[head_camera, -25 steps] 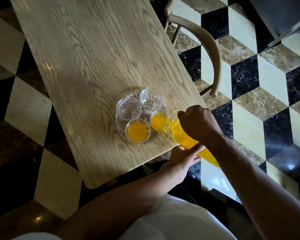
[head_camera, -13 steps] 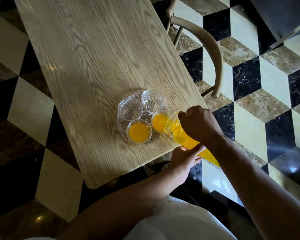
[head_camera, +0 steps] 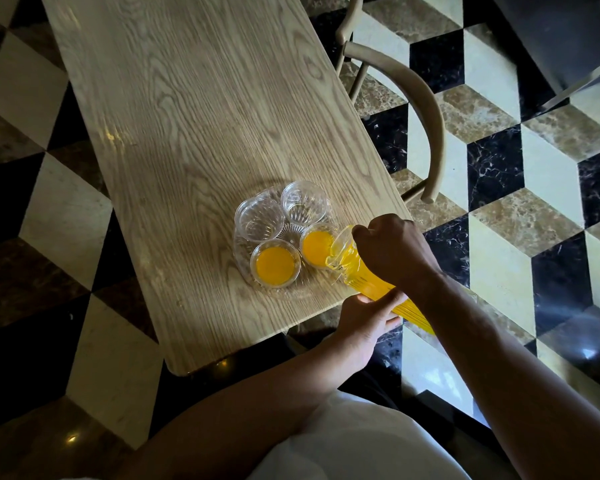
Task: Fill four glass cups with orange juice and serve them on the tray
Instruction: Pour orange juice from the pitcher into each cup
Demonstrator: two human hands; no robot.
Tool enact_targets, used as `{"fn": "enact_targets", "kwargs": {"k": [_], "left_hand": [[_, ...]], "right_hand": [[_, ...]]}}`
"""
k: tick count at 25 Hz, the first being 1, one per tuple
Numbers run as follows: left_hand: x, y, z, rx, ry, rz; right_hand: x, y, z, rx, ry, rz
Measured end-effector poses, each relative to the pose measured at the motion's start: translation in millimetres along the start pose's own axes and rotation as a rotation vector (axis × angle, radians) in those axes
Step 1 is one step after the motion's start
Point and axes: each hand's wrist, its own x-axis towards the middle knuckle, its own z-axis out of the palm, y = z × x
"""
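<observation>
Your right hand [head_camera: 392, 251] grips tilted jug [head_camera: 364, 278] near spout; left hand [head_camera: 364, 317] cups jug from below. Spout over second cup [head_camera: 315, 244] on tray [head_camera: 243, 268]; first cup [head_camera: 275, 267] full, two empty. Keep tilt shallow, level off before brim, then shift spout to next cup.
</observation>
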Motion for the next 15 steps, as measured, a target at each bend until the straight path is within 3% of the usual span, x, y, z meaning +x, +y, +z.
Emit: {"fn": "enact_targets", "kwargs": {"k": [15], "left_hand": [[5.5,-3.2,-4.7,0.085,0.076,0.057]], "right_hand": [[0.3,5.0,-0.3,0.089,-0.021,-0.009]]}}
